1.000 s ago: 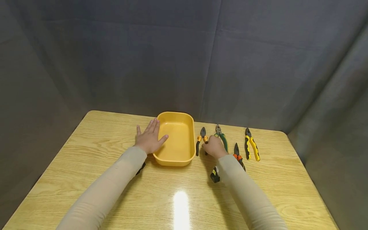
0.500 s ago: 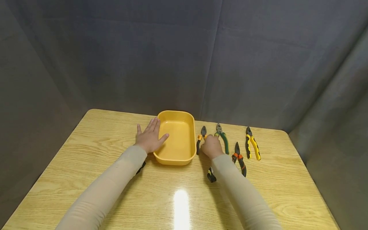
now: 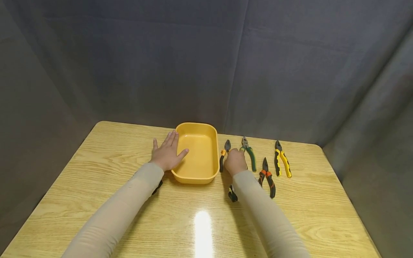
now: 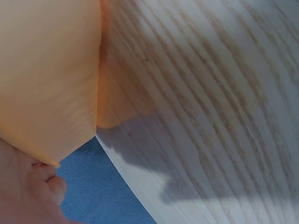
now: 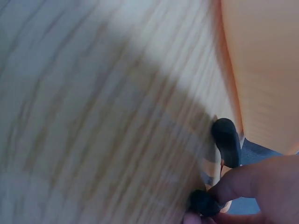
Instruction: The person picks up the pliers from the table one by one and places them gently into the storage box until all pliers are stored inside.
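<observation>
My left hand (image 3: 165,154) lies with fingers spread on the left rim of a yellow plastic tray (image 3: 193,181). In the left wrist view, its fingers (image 4: 44,189) touch the tray's edge. Just right of the tray lie orange-and-black pliers (image 3: 222,163), and my right hand (image 3: 235,162) covers their right handle. The right wrist view shows the thumb and a finger pinching a black handle end (image 5: 204,202), while the other black handle (image 5: 228,140) stays free beside the tray wall. Green-handled pliers (image 3: 251,157) lie close to the right of this hand.
Red-and-black pliers (image 3: 270,182) and yellow-and-black pliers (image 3: 284,161) lie farther right on the wooden table (image 3: 180,222). A black-and-yellow tool end (image 3: 232,194) shows beside the right sleeve. Another black object (image 3: 157,188) is partly hidden by the left forearm. Grey curtains stand behind.
My right hand and forearm have shifted slightly left, over the orange-and-black pliers, uncovering more of the red-and-black pliers. The left hand keeps its place on the tray.
</observation>
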`<action>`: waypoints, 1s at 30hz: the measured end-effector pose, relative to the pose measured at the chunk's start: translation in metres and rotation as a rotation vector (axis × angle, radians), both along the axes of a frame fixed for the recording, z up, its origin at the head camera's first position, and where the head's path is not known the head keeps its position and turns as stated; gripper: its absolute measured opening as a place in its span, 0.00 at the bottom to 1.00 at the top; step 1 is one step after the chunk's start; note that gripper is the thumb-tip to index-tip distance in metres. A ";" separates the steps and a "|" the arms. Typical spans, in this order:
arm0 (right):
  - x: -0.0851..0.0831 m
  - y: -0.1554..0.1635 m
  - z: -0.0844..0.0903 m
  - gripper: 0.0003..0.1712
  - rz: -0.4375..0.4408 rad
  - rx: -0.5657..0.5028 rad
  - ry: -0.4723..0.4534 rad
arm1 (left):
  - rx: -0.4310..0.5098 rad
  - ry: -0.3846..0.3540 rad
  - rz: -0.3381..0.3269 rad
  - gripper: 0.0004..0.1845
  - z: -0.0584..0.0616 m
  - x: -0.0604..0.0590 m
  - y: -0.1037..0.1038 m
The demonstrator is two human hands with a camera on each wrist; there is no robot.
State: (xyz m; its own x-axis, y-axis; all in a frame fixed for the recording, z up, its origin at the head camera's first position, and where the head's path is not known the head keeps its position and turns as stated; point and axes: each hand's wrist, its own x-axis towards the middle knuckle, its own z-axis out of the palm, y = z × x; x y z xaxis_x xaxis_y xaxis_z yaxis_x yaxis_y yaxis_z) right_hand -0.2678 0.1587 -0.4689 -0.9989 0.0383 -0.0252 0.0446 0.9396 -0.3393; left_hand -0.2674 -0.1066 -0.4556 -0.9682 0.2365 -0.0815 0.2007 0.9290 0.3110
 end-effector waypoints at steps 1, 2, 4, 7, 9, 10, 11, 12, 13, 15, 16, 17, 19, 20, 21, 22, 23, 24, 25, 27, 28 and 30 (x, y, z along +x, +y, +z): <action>0.000 -0.001 0.000 0.12 0.002 0.010 -0.001 | -0.002 -0.002 0.000 0.47 -0.001 0.000 0.000; 0.000 -0.001 -0.001 0.12 0.005 0.022 -0.001 | -0.003 -0.004 0.001 0.47 -0.001 -0.001 0.000; -0.001 -0.002 -0.001 0.12 0.012 0.045 0.004 | -0.003 -0.005 0.003 0.47 -0.001 -0.001 0.000; -0.002 -0.001 -0.001 0.11 0.023 0.067 0.013 | 0.007 -0.003 0.006 0.47 -0.001 -0.001 0.001; -0.003 -0.001 -0.002 0.11 0.022 0.059 0.009 | 0.014 -0.002 0.005 0.47 0.000 -0.001 0.001; -0.003 -0.001 -0.002 0.11 0.021 0.052 0.006 | 0.018 -0.001 0.004 0.47 0.001 -0.001 0.001; -0.004 0.000 -0.002 0.10 0.016 0.040 0.001 | 0.018 -0.001 0.002 0.47 0.001 0.000 0.001; -0.004 0.000 -0.003 0.10 0.006 0.020 -0.005 | 0.016 -0.002 0.001 0.47 0.001 0.000 0.002; -0.004 0.001 -0.004 0.08 -0.003 0.004 -0.011 | 0.020 -0.004 -0.001 0.47 0.002 0.001 0.002; -0.006 0.002 -0.005 0.06 -0.031 -0.041 -0.029 | 0.019 -0.007 -0.002 0.47 0.004 0.002 0.002; -0.006 0.003 -0.005 0.04 -0.040 -0.053 -0.031 | 0.019 -0.007 -0.001 0.46 0.005 0.003 0.002; -0.007 0.003 -0.006 0.04 -0.051 -0.071 -0.033 | 0.017 -0.008 0.000 0.46 0.006 0.003 0.003; -0.008 0.004 -0.006 0.06 -0.062 -0.087 -0.031 | 0.021 -0.010 0.004 0.46 0.008 0.005 0.003; -0.008 0.004 -0.006 0.08 -0.066 -0.096 -0.030 | 0.021 -0.009 0.004 0.46 0.008 0.005 0.003; -0.008 0.005 -0.006 0.10 -0.069 -0.097 -0.026 | 0.022 -0.009 0.005 0.46 0.008 0.005 0.002; -0.008 0.005 -0.005 0.13 -0.070 -0.106 -0.030 | 0.021 -0.008 0.004 0.46 0.007 0.004 0.002; -0.008 0.006 -0.005 0.14 -0.076 -0.123 -0.039 | 0.019 -0.008 0.004 0.46 0.006 0.003 0.002; -0.008 0.006 -0.004 0.15 -0.081 -0.137 -0.050 | 0.020 -0.006 0.001 0.47 0.005 0.002 0.002; -0.008 0.007 -0.003 0.16 -0.087 -0.153 -0.065 | 0.020 -0.005 0.001 0.47 0.003 0.001 0.001; -0.007 0.008 -0.002 0.17 -0.100 -0.187 -0.097 | 0.019 -0.004 -0.002 0.47 0.000 -0.001 0.001; -0.008 0.009 -0.002 0.16 -0.108 -0.206 -0.111 | 0.019 -0.002 -0.002 0.47 -0.001 -0.002 0.001; -0.008 0.012 -0.003 0.17 -0.118 -0.254 -0.120 | 0.027 0.000 -0.004 0.47 -0.003 -0.003 0.002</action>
State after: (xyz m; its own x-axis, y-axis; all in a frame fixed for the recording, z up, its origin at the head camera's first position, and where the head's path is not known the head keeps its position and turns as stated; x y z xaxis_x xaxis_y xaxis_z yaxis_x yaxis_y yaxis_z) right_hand -0.2761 0.1706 -0.4719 -0.9774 0.1309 -0.1662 0.2020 0.8113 -0.5487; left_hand -0.2701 -0.1049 -0.4584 -0.9672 0.2426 -0.0752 0.2046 0.9195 0.3358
